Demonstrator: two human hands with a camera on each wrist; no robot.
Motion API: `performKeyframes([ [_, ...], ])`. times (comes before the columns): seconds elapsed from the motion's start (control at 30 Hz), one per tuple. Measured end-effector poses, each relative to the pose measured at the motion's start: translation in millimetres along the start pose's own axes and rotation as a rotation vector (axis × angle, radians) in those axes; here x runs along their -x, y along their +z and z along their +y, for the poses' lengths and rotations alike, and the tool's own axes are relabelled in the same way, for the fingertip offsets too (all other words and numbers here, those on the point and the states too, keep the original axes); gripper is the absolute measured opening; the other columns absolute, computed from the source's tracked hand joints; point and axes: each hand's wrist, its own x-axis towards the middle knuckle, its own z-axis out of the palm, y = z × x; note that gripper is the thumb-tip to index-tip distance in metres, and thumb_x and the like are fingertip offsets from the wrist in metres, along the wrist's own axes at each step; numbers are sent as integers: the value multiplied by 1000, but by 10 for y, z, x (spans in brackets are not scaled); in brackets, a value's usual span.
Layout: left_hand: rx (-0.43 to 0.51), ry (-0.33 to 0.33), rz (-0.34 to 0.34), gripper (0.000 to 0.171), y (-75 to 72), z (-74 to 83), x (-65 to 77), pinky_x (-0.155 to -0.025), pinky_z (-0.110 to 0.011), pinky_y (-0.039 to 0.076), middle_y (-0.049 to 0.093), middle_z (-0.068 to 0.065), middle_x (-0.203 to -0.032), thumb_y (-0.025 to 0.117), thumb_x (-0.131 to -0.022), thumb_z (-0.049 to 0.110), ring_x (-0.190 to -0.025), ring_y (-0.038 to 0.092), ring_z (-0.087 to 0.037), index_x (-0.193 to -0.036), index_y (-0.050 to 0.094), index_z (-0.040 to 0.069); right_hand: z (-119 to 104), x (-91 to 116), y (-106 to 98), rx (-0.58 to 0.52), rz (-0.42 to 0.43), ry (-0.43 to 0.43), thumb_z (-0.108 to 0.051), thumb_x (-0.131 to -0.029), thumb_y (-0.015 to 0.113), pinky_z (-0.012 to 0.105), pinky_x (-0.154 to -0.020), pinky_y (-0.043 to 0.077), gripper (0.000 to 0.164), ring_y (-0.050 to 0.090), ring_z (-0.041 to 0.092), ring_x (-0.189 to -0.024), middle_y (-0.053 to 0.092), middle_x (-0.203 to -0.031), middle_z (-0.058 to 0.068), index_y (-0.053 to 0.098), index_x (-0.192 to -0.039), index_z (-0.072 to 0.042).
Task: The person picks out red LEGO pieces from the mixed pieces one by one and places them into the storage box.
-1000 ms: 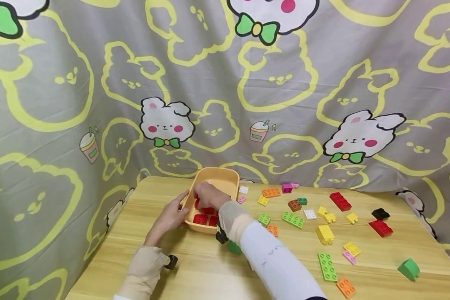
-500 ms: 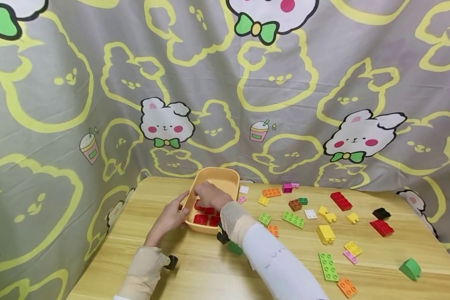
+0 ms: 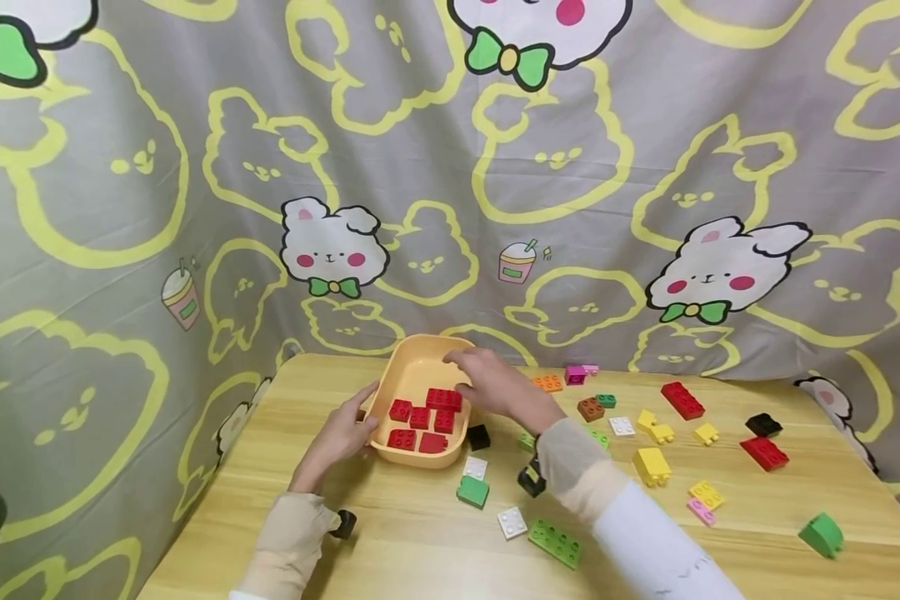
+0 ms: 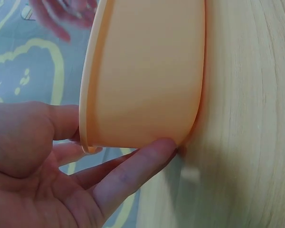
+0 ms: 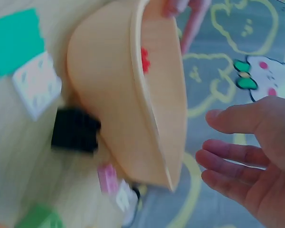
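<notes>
A light orange plastic tub (image 3: 412, 457) stands near the back left of the table. Several red toy building bricks (image 3: 444, 400) lie inside it, mostly toward the near end. My left hand (image 3: 345, 427) holds the tub's left side; in the left wrist view its thumb (image 4: 66, 122) is at the rim and a finger (image 4: 137, 173) presses against the outer wall. Above the tub's right rim hovers my right hand (image 3: 495, 382), with nothing in its fingers. From the right wrist, its thumb and fingers (image 5: 228, 171) look loosely spread, apart from the tub.
Right beside the tub lie a black brick (image 3: 478, 437), a green brick (image 3: 472, 492) and a white brick (image 3: 512, 522). Farther right are a yellow brick (image 3: 651, 467), two red bricks (image 3: 682, 401) and several others. A patterned curtain (image 3: 435, 150) hangs behind the table.
My right hand has risen from the red bricks and moved right to the tub's rim, its fingers now spread. More of the bricks inside shows. The left hand keeps its place.
</notes>
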Motion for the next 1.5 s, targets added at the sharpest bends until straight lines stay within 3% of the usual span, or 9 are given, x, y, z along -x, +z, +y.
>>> performKeyframes([
  [0.23,13,-9,-12,65,-6,-10,20,-55,-39,58,60,-29,-101,47,-89,-2,-64,64,-23,-150,29,12,202,442,-220,4,105,21,-10,-84,69,37,-85,54,45,61,24,-103,61,-119,9,56,-127,-8],
  [0.5,-16,-18,-14,64,-5,6,21,-55,-39,58,61,-27,-100,47,-90,0,-63,62,-22,-150,29,14,465,942,-336,42,156,129,-15,-86,68,44,-88,52,42,57,27,-110,58,-123,9,57,-126,-10],
  [0.67,-13,-17,-19,64,-2,8,7,-55,-39,59,61,-27,-100,47,-90,0,-63,63,-23,-150,28,15,686,1252,-270,40,204,179,-14,-84,71,37,-77,56,41,59,23,-96,58,-116,12,59,-122,-7],
  [0.73,-13,-12,-24,64,1,11,-1,-56,-39,59,61,-27,-100,47,-90,0,-65,64,-23,-150,28,14,763,1371,-241,27,204,210,-13,-83,71,38,-74,56,41,59,25,-92,56,-116,14,59,-122,-7],
  [0.97,8,-14,-18,65,2,8,3,-56,-39,59,61,-27,-100,47,-89,-1,-67,64,-23,-150,28,14,1011,1722,-282,24,208,292,-12,-84,70,55,-88,49,38,55,38,-108,55,-119,19,60,-119,-3],
  [1.5,-21,-9,-23,65,-13,19,8,-55,-39,59,61,-26,-99,47,-90,1,-62,63,-22,-150,27,13,1596,2595,-465,126,155,532,-14,-83,68,60,-74,48,34,56,43,-96,55,-112,24,62,-114,-1],
])
